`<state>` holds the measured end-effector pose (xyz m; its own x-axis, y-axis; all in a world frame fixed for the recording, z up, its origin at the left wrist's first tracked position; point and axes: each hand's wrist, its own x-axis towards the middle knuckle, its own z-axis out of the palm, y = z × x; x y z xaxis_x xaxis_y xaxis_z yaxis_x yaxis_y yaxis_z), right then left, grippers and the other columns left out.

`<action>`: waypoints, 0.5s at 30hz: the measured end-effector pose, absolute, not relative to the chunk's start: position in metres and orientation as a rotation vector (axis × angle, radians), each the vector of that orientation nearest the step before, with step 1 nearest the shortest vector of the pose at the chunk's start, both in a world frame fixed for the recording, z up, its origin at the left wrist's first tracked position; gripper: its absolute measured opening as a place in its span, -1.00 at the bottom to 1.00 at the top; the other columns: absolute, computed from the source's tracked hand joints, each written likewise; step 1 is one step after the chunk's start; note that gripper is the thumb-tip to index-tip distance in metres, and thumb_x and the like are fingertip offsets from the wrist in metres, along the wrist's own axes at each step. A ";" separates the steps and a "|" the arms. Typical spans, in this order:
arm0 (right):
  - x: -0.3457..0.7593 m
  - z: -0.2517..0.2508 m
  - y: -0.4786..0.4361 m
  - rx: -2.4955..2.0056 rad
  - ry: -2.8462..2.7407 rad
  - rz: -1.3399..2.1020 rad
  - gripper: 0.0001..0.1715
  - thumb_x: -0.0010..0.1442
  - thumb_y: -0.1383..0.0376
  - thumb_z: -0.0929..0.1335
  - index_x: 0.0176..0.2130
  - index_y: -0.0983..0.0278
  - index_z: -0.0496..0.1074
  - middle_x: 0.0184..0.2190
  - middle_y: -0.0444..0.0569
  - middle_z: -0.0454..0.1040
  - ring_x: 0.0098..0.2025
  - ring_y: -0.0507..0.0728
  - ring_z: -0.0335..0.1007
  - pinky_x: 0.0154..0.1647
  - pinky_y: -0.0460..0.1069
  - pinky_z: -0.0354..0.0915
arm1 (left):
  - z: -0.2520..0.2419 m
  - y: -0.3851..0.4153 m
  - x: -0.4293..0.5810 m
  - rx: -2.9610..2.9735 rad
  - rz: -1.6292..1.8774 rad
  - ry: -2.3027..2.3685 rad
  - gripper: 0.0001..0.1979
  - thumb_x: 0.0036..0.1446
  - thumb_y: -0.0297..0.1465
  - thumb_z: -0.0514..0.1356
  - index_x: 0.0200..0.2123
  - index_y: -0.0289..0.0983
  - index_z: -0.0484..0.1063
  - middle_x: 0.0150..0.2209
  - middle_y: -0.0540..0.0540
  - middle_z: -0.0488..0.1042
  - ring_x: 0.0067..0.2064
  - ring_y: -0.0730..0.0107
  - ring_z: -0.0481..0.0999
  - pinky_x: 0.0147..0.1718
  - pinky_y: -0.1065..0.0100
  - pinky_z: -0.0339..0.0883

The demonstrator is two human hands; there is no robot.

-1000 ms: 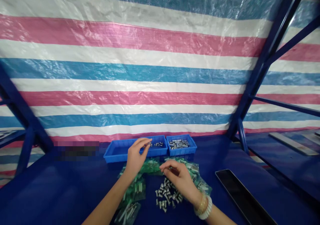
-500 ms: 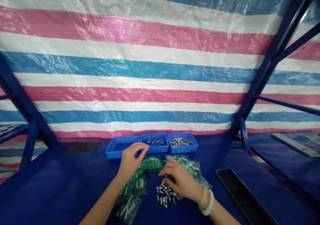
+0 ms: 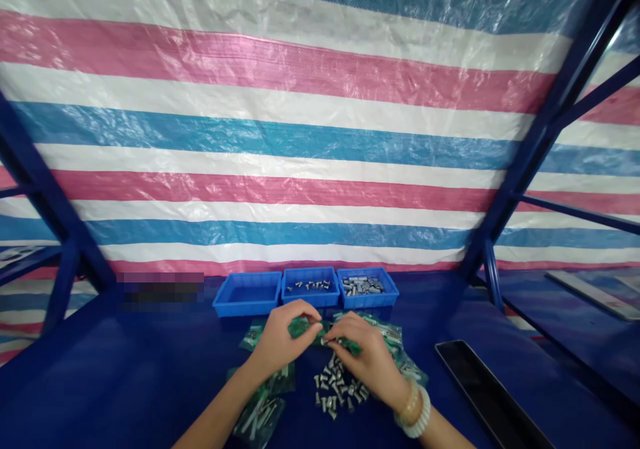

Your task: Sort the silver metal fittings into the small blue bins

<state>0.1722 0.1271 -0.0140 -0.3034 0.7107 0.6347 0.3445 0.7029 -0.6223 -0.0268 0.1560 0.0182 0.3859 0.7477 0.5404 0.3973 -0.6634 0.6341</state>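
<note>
Over the middle of the blue table, my left hand (image 3: pixel 290 334) has its thumb and index finger bent toward each other, and whatever may be between their tips is too small to name. Close to its right, my right hand (image 3: pixel 365 352) pinches a small metal screw (image 3: pixel 325 342) at its fingertips. Below the hands lies a loose pile of silver screws (image 3: pixel 334 389). Green-and-clear bags (image 3: pixel 260 419) of metal parts curve around the pile. Behind are three blue bins: the left bin (image 3: pixel 249 294) is bare, the middle bin (image 3: pixel 310 295) holds a few screws, the right bin (image 3: pixel 369 292) holds many metal pieces.
A black phone-like slab (image 3: pixel 487 392) lies at the right of the blue table (image 3: pixel 125 369). Blue metal frame posts (image 3: pixel 520 142) rise at both sides. A striped plastic sheet (image 3: pixel 300 122) hangs behind the bins.
My left hand has moved right and down from the bins toward my right hand. My right hand has lifted from the pile with a screw at its fingertips.
</note>
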 end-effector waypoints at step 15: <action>0.174 -0.002 0.124 -0.797 -1.653 0.555 -0.86 0.16 0.45 0.41 -0.26 0.23 0.53 -0.38 -0.05 0.55 -0.31 0.13 0.48 -0.26 0.01 0.38 | 0.014 0.142 -0.009 1.904 1.142 0.851 -0.86 0.08 -0.46 0.26 -0.24 -0.25 0.45 -0.31 -0.07 0.56 -0.30 0.35 0.56 -0.23 0.30 0.48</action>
<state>0.1743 0.1236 -0.0021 -0.1083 0.7524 0.6497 0.2082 0.6562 -0.7253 -0.0094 0.1421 0.0142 0.3819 0.8260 0.4146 0.1614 -0.5013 0.8501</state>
